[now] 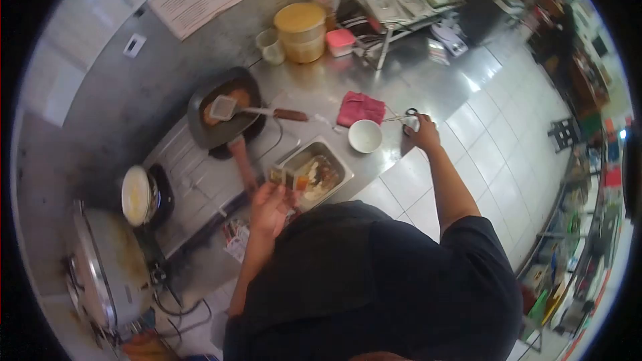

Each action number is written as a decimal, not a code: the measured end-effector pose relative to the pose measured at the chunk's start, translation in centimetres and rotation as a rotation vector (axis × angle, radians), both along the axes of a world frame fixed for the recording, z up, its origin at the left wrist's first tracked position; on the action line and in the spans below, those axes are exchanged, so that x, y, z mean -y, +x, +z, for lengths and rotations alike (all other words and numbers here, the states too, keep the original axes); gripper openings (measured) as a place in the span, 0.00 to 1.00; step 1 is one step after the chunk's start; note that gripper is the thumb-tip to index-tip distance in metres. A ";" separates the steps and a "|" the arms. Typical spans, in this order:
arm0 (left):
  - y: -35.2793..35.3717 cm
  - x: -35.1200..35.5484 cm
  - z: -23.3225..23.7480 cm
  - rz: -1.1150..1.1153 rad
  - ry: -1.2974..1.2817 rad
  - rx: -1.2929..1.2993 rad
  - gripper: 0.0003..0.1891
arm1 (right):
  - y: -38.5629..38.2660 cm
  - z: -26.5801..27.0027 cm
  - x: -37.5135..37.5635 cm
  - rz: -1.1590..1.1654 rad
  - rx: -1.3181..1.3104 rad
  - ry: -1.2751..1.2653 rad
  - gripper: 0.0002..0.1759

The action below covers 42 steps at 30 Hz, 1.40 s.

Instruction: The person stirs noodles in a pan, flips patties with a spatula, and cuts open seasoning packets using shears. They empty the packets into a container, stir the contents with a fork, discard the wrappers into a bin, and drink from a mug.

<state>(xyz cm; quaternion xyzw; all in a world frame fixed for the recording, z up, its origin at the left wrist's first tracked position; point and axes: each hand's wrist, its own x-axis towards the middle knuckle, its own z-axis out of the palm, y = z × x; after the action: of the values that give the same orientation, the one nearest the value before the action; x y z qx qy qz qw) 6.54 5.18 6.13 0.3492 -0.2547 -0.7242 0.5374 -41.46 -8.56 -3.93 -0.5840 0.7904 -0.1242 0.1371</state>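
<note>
My left hand (267, 208) is closed in a pinch on a small packet (289, 178) with yellow and orange colours, blurred. It is above the near left edge of a rectangular steel pan (342, 162), which holds pale and brown food. Off to the right, my right hand (425, 135) has its fingers on the black-handled scissors (409, 120) at the counter's edge, blades pointing left. A white bowl (365, 136) and a folded red cloth (360, 108) lie between the scissors and the pan.
A frying pan (195, 110) at the back left holds browned food under a spatula (289, 115). A white pot (136, 194) stands left. Along the wall are a yellow-lidded tub (301, 20), a pink-lidded box (340, 41) and a rack of steel trays (384, 5).
</note>
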 end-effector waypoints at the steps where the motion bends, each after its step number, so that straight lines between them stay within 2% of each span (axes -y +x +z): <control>1: 0.1 -0.1 0.0 0.002 0.018 -0.009 0.08 | 0.1 0.0 0.0 0.009 0.006 -0.024 0.38; 2: 0.3 -0.1 -0.1 0.049 0.030 -0.004 0.08 | -0.8 -1.9 0.4 0.097 -0.007 -0.111 0.39; 4: 0.5 0.1 -0.2 0.011 -0.033 -0.061 0.06 | -0.5 -1.4 0.6 0.171 -0.058 -0.009 0.45; 5: 0.6 0.1 0.0 0.058 -0.029 -0.059 0.06 | -1.8 -3.4 1.4 0.230 -0.114 -0.044 0.46; 6: 0.6 0.2 0.4 0.034 -0.025 -0.080 0.05 | -2.8 -4.3 2.0 0.289 -0.055 -0.099 0.46; 7: 0.6 0.2 0.8 0.006 -0.023 -0.102 0.05 | -2.0 -2.4 2.0 0.253 -0.054 -0.041 0.44; 8: 0.6 0.2 0.9 0.004 -0.048 -0.116 0.04 | -1.9 -2.0 1.8 0.274 -0.038 -0.075 0.35; 12: 0.8 0.2 0.6 0.049 -0.106 -0.209 0.03 | -3.2 -3.2 1.4 0.361 -0.077 -0.148 0.28; 14: 0.6 0.0 1.3 0.072 -0.127 -0.252 0.05 | -3.1 -3.4 0.8 0.295 -0.168 -0.081 0.22; 18: 0.6 0.1 1.3 0.068 -0.181 -0.365 0.06 | -3.8 -2.8 -0.6 0.318 -0.072 -0.023 0.17; 21: 0.7 0.3 0.9 0.080 -0.158 -0.399 0.06 | -4.6 -1.9 -1.3 0.335 -0.094 -0.152 0.14; 23: 0.9 0.5 0.9 0.082 -0.167 -0.388 0.06 | -4.8 -0.4 -1.7 0.138 -0.130 -0.282 0.11; 24: 0.8 0.6 1.0 0.076 -0.172 -0.372 0.05 | -4.7 0.2 -1.2 0.190 -0.252 -0.421 0.15; 25: 0.7 0.5 1.2 0.083 -0.172 -0.379 0.05 | -4.4 0.6 -0.6 0.198 -0.258 -0.421 0.15; 26: 0.6 0.5 1.4 0.086 -0.158 -0.366 0.05 | -4.0 0.8 0.4 0.193 0.193 -0.407 0.16; 27: 0.4 0.5 1.5 0.085 -0.142 -0.352 0.04 | -2.5 2.0 0.9 0.177 0.644 -0.377 0.17; 29: 0.0 0.8 1.3 0.103 -0.133 -0.329 0.04 | 5.9 12.1 -1.5 0.254 0.630 0.006 0.20; 31: -0.6 1.0 1.4 0.105 -0.124 -0.303 0.04 | 10.9 17.0 -3.7 0.615 0.776 0.167 0.23; 33: -1.1 1.1 1.9 0.138 -0.084 -0.265 0.04 | 15.0 21.1 -5.4 0.876 0.591 0.228 0.27; 34: -1.3 1.1 1.9 0.123 -0.082 -0.266 0.04 | 16.4 22.4 -6.0 0.862 0.592 0.223 0.27; 36: -1.6 1.1 1.8 0.140 -0.067 -0.220 0.04 | 18.4 24.4 -6.6 1.037 0.269 0.090 0.29; 42: -1.4 0.4 2.4 0.086 -0.107 -0.102 0.05 | 19.8 25.6 -6.2 1.130 0.242 0.176 0.30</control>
<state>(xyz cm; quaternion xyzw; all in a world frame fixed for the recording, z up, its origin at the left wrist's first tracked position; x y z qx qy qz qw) 5.11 4.74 8.53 0.2932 -0.2502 -0.7026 0.5981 -21.61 -2.36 21.65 -0.8829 0.3424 -0.0315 0.3197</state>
